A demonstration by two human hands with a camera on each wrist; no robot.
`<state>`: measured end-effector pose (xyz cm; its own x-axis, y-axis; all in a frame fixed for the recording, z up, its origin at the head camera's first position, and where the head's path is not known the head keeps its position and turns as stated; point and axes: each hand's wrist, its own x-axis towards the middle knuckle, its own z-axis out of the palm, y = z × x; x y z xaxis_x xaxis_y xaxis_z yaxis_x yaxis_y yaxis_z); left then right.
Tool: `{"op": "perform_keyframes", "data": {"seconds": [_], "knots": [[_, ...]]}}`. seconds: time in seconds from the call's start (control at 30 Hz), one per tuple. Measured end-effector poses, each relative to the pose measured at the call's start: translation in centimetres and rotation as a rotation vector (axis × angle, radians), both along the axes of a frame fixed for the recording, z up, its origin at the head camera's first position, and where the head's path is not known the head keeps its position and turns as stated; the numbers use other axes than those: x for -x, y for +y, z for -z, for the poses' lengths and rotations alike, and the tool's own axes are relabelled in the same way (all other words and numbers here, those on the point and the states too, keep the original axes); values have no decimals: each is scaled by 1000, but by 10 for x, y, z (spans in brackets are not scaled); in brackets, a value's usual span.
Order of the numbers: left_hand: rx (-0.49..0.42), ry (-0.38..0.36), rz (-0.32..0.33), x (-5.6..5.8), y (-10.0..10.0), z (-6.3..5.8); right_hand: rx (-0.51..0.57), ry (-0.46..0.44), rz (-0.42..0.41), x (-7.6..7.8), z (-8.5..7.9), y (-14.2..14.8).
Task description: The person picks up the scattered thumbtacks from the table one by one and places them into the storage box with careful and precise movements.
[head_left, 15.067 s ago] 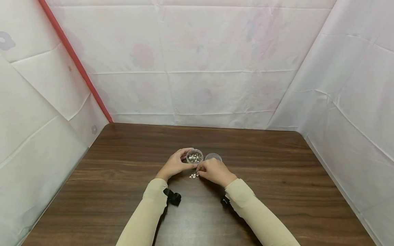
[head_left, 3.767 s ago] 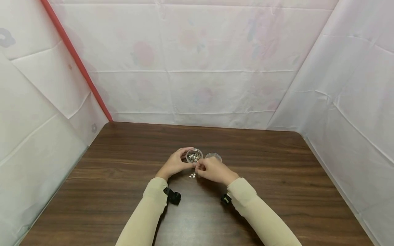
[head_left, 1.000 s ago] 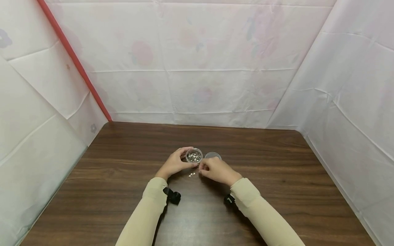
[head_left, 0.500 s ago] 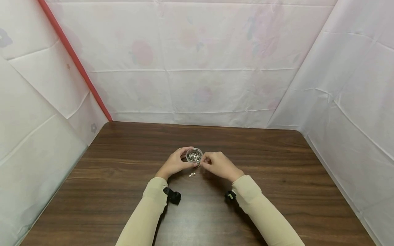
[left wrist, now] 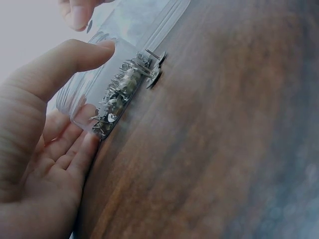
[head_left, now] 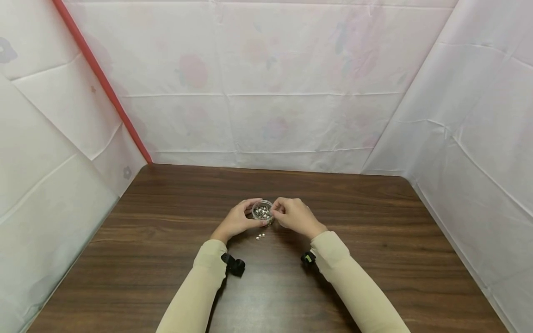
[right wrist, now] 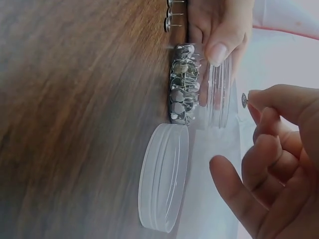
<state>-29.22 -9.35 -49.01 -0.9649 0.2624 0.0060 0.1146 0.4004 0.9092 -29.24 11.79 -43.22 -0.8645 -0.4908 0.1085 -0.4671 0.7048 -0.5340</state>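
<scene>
My left hand holds a round clear plastic jar on the table, with thumb and fingers around its side. Silver thumbtacks fill the lower part of the jar, which has no lid on. A single thumbtack is pinched between the fingertips of my right hand, just above the jar's open rim. Its other fingers are loosely bent, as the right wrist view shows. A few loose thumbtacks lie on the table in front of the jar, pins up.
The clear round lid sits on the table just right of the jar, hidden behind my right hand in the head view. Brown wood-grain table surrounds everything, with white cloth walls at the back and sides.
Fewer loose thumbtacks lie in front of the jar than earlier. Within the last second my right hand has risen from the table beside the jar to its rim. My left hand stays put.
</scene>
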Motion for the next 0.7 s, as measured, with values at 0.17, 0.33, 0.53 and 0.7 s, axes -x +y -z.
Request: {"op": "perform_keyframes", "data": {"seconds": [0.17,0.33,0.53,0.7], "knots": [[-1,-5,0,0,-1,1,-42,39,28,5,0,-5],[6,-6,7,0,-2,1,-57,43,43,9,2,-7],[11,-15,7,0,-2,0,-74,41,45,13,3,-10],[15,-1,10,1,-2,2,-85,68,43,17,4,-13]]}}
